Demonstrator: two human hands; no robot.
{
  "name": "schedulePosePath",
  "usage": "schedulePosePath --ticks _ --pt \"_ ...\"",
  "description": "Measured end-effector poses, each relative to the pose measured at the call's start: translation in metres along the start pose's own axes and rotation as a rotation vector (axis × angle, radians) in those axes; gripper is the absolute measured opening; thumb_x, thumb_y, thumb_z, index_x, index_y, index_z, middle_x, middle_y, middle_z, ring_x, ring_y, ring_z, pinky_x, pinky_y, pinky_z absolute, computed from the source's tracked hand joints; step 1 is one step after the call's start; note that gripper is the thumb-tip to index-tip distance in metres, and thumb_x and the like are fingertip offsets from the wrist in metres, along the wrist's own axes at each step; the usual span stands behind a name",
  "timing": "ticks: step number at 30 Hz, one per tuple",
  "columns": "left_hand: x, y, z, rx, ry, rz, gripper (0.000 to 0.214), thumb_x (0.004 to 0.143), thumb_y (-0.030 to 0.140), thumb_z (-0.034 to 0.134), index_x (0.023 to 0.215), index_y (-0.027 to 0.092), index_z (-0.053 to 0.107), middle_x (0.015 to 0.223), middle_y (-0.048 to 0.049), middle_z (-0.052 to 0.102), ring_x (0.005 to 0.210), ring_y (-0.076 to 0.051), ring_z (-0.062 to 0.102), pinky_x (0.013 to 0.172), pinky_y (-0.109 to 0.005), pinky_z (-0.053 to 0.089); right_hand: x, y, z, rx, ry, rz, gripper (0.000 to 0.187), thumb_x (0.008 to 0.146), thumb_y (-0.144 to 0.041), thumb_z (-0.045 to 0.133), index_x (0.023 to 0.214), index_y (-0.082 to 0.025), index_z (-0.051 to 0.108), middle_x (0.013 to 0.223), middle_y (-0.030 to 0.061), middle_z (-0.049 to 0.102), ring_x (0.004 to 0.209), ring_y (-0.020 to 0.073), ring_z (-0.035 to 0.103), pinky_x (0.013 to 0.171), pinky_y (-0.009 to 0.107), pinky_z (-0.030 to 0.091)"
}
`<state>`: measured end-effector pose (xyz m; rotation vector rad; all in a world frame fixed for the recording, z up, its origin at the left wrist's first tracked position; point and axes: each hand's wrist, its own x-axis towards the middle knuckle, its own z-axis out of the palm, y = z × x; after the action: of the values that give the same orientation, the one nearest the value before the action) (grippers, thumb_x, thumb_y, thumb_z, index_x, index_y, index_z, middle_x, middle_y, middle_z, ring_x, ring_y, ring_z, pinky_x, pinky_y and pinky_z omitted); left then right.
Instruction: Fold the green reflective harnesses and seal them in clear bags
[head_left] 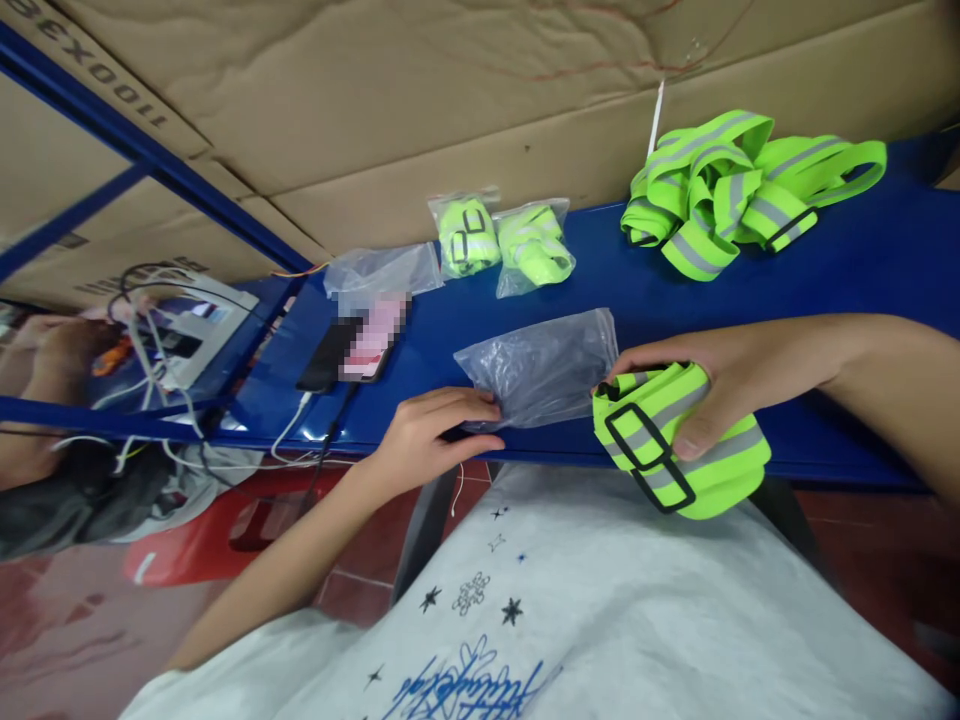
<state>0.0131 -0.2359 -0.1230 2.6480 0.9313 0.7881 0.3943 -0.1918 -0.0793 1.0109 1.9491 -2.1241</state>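
My right hand (720, 370) grips a folded neon-yellow reflective strap (720, 460) with grey stripes and black plastic buckles, held over the table's front edge. Its thumb presses on the near face while the other fingers go behind the bundle. An empty clear plastic bag (547, 365) lies flat on the blue table between my hands. At the bag's left end is my left hand (439, 430), fingers stretched and thumb apart, the fingertips at the film. Whether they press on it I cannot tell.
Behind lie two bagged straps (469, 240), another clear bag (382, 270) and a loose strap pile (720, 190). A phone (375, 340) and a black power bank-like block (330, 352) with cables sit left. Beyond a blue frame bar (112, 412), another person's hands (67, 345) work.
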Motion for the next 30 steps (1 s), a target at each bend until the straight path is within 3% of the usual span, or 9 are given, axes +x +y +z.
schedulePosePath --ticks 2,4,7,10,13,18,22,25,30 --pt "0.004 -0.002 -0.004 -0.061 -0.004 -0.143 0.019 0.103 0.036 0.067 0.116 0.023 0.074 0.108 -0.0049 0.081 0.101 -0.017 0.078 0.091 -0.03 0.064 -0.001 -0.001 0.0 -0.004 0.009 0.0 0.077 0.071 -0.028 0.095 0.14 -0.026 0.06 0.123 -0.0014 0.076 0.111 0.0172 0.074 0.082 0.016 0.06" --pt "0.01 -0.005 -0.008 -0.001 -0.097 -0.235 0.034 0.102 0.044 0.067 0.131 0.025 0.069 0.135 -0.0103 0.073 0.122 -0.023 0.072 0.104 -0.04 0.061 -0.001 -0.002 0.0 0.006 -0.005 0.001 0.076 0.071 -0.028 0.095 0.139 -0.025 0.061 0.124 -0.0006 0.076 0.111 0.0175 0.074 0.084 0.017 0.06" --pt "0.014 -0.005 -0.011 0.197 -0.372 -0.276 0.067 0.099 0.06 0.066 0.156 0.03 0.051 0.172 -0.0127 0.037 0.156 -0.037 0.043 0.124 -0.063 0.042 -0.001 -0.001 -0.002 0.022 -0.04 0.013 0.075 0.073 -0.03 0.094 0.139 -0.024 0.06 0.124 0.001 0.076 0.11 0.019 0.074 0.086 0.02 0.062" --pt "0.011 0.002 -0.013 0.371 -0.463 -0.326 0.079 0.102 0.066 0.054 0.168 0.029 0.033 0.176 -0.0127 0.029 0.161 -0.038 0.036 0.127 -0.068 0.035 -0.003 0.003 -0.006 0.007 -0.058 0.007 0.076 0.072 -0.032 0.095 0.139 -0.025 0.059 0.127 0.003 0.075 0.112 0.0216 0.074 0.089 0.026 0.063" --pt "0.015 0.019 -0.023 0.437 -0.454 -0.298 0.067 0.11 0.054 0.043 0.169 0.025 0.031 0.177 -0.0125 0.025 0.164 -0.035 0.03 0.132 -0.066 0.029 -0.01 0.006 -0.012 0.087 0.046 -0.067 0.077 0.065 -0.028 0.097 0.134 -0.027 0.061 0.128 0.0025 0.075 0.11 0.0237 0.076 0.091 0.032 0.065" --pt "0.068 0.053 -0.031 0.078 -0.361 -0.136 0.059 0.11 0.044 0.046 0.165 0.027 0.032 0.169 -0.0078 0.045 0.155 -0.023 0.048 0.13 -0.041 0.043 -0.015 0.002 -0.019 0.374 0.533 -0.368 0.065 0.065 -0.027 0.093 0.125 -0.027 0.067 0.127 0.0013 0.076 0.106 0.0251 0.078 0.094 0.042 0.066" --pt "0.113 0.05 0.006 0.185 -0.273 -0.25 0.104 0.089 0.068 0.074 0.169 0.026 0.022 0.173 -0.0169 0.034 0.16 -0.042 0.036 0.129 -0.068 0.033 0.002 0.001 -0.022 0.479 0.917 -0.485 0.054 0.07 -0.022 0.092 0.119 -0.023 0.071 0.132 0.0046 0.075 0.119 0.0257 0.073 0.116 0.049 0.056" --pt "0.127 0.036 0.035 0.176 -0.328 -0.311 0.111 0.086 0.07 0.075 0.171 0.028 0.016 0.165 -0.0194 0.046 0.149 -0.047 0.05 0.121 -0.074 0.039 0.014 0.004 -0.022 0.539 1.015 -0.477 0.055 0.067 -0.017 0.094 0.117 -0.023 0.073 0.133 0.0066 0.074 0.123 0.0278 0.071 0.121 0.052 0.053" --pt "0.137 0.022 0.045 0.207 -0.087 -0.138 0.107 0.089 0.067 0.075 0.169 0.029 0.016 0.168 -0.0163 0.043 0.151 -0.041 0.05 0.123 -0.061 0.041 0.018 0.002 -0.016 0.575 1.017 -0.538 0.068 0.065 -0.015 0.095 0.127 -0.024 0.067 0.138 0.0053 0.072 0.126 0.0264 0.07 0.117 0.047 0.057"
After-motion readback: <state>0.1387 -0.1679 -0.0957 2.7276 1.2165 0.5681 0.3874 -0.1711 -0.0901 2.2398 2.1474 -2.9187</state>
